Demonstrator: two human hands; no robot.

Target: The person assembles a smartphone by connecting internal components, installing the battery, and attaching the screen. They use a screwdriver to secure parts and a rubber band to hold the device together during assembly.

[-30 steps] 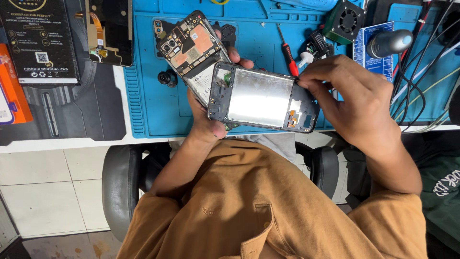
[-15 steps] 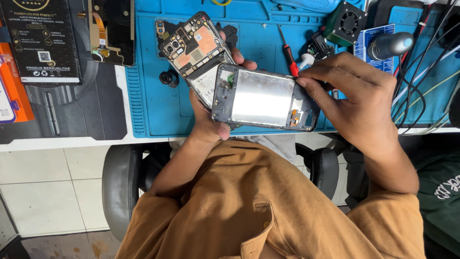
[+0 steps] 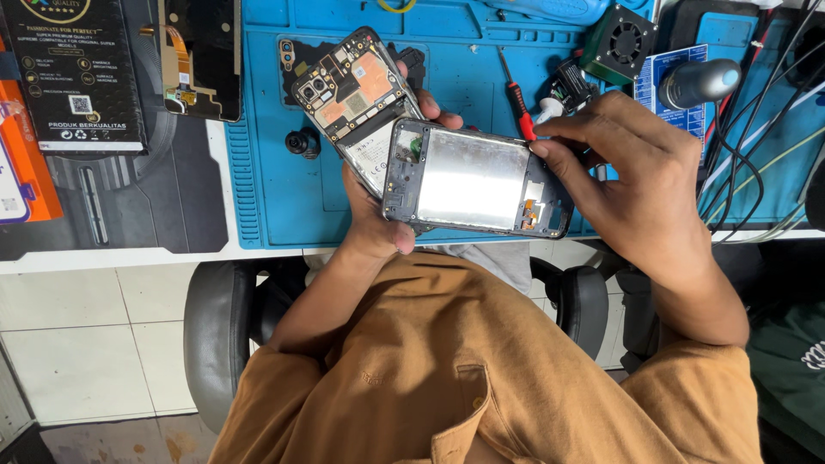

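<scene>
Red screwdriver point(image 3: 516, 101), small black fan point(image 3: 620, 45)

Left hand point(image 3: 378, 219) sat at centre, forearm rising from 6 o'clock, fingers curled in a grip, thumb bent. Right hand point(image 3: 632, 176) came in from 4 o'clock, fingertips point(image 3: 541, 148) pinched, pointing toward 9 o'clock.

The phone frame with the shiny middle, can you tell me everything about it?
The phone frame is a dark rounded rectangle with a shiny silvery plate in the middle and small parts at both ends. It lies lengthwise, held above the blue mat. The left hand grips its left end from below; the right hand pinches its top right edge.
</scene>
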